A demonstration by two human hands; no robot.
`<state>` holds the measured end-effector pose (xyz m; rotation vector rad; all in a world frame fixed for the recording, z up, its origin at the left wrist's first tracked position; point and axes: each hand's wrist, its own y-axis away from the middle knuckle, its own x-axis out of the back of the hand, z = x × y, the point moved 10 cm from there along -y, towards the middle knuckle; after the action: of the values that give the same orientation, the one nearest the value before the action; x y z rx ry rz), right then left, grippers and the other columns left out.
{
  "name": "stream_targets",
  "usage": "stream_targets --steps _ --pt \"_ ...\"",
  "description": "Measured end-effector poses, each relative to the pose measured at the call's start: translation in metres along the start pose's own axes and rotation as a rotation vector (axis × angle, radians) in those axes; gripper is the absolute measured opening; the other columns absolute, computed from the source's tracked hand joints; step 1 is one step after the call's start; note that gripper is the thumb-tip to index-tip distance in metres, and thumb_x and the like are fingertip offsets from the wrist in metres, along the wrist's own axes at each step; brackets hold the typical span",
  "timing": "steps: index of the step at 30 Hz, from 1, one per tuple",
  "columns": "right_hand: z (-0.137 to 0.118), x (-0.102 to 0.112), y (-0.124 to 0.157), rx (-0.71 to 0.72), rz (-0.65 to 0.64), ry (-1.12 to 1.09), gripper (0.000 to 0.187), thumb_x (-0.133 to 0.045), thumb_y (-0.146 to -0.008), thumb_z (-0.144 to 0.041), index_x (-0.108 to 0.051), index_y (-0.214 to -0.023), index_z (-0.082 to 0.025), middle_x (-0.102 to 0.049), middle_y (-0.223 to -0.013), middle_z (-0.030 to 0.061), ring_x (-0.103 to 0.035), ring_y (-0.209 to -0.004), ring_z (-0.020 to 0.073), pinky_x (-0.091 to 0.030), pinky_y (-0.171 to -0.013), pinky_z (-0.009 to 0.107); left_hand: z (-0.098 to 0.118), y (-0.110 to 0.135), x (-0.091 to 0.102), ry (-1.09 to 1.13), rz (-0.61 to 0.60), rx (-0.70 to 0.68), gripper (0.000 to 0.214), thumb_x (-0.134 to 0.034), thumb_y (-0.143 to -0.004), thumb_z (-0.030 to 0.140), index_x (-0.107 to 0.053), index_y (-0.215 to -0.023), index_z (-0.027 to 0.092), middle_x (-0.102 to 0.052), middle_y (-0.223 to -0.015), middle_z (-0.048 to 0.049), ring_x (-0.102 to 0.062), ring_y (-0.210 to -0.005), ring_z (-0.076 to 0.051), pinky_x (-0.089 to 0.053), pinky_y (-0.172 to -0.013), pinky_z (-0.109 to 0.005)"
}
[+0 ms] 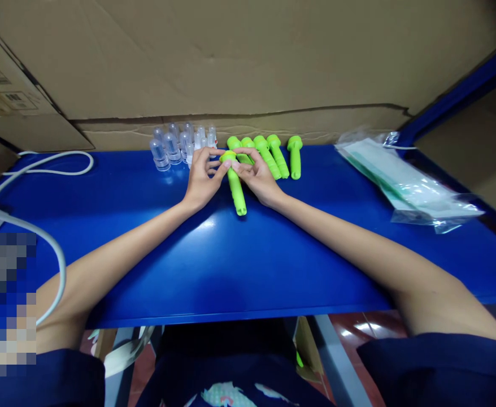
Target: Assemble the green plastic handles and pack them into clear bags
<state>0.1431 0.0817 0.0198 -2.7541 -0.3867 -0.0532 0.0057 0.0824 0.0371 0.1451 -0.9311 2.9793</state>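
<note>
A lime-green plastic tube piece lies with its long end towards me on the blue table. My left hand and my right hand meet at its wide far end, fingertips pinching the head from both sides. Just behind my right hand lies a row of several more green pieces. Behind my left hand stands a cluster of several small clear plastic caps.
A stack of clear plastic bags with pale contents lies at the right of the table. A white cable loops at the left. Cardboard boxes wall off the back. A blue frame post rises at right.
</note>
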Motion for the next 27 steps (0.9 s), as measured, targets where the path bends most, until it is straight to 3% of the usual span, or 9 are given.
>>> stream_targets --steps 4,8,13,27 --pt "0.000 -0.004 0.000 0.024 -0.057 0.055 0.071 -0.072 -0.084 -0.071 -0.045 -0.137 -0.032 -0.061 -0.089 -0.0017 -0.062 -0.078 0.0160 -0.059 -0.080 0.035 -0.012 -0.001 0.003 0.080 0.021 0.072 0.044 -0.081 -0.085 0.048 -0.056 -0.112 0.024 -0.057 -0.128 -0.0070 -0.074 -0.101 -0.014 -0.060 -0.082 -0.022" --pt "0.004 -0.009 -0.001 0.072 -0.105 0.098 0.082 -0.079 -0.079 -0.067 -0.041 -0.144 -0.033 -0.060 -0.100 0.0000 -0.060 -0.080 0.0143 -0.059 -0.078 0.032 -0.022 -0.002 0.004 0.130 0.021 0.156 0.037 -0.079 -0.087 0.034 -0.053 -0.110 0.023 -0.064 -0.126 -0.0077 -0.075 -0.109 -0.017 -0.061 -0.091 -0.027" --pt "0.009 -0.005 -0.002 0.079 -0.053 0.074 0.079 -0.083 -0.073 -0.068 -0.045 -0.131 -0.029 -0.062 -0.101 0.0002 -0.063 -0.080 0.0123 -0.060 -0.078 0.030 -0.019 -0.002 0.002 0.124 -0.011 0.163 0.026 -0.075 -0.089 0.029 -0.052 -0.098 0.021 -0.072 -0.109 -0.0062 -0.077 -0.106 -0.019 -0.062 -0.095 -0.032" --pt "-0.002 -0.001 0.003 0.062 -0.001 0.087 0.067 -0.085 -0.073 -0.061 -0.045 -0.118 -0.030 -0.062 -0.103 0.0008 -0.062 -0.081 0.0137 -0.059 -0.080 0.033 -0.021 0.001 -0.004 0.153 -0.040 0.170 0.035 -0.075 -0.091 0.042 -0.047 -0.100 0.023 -0.077 -0.104 -0.0058 -0.078 -0.103 -0.019 -0.061 -0.093 -0.034"
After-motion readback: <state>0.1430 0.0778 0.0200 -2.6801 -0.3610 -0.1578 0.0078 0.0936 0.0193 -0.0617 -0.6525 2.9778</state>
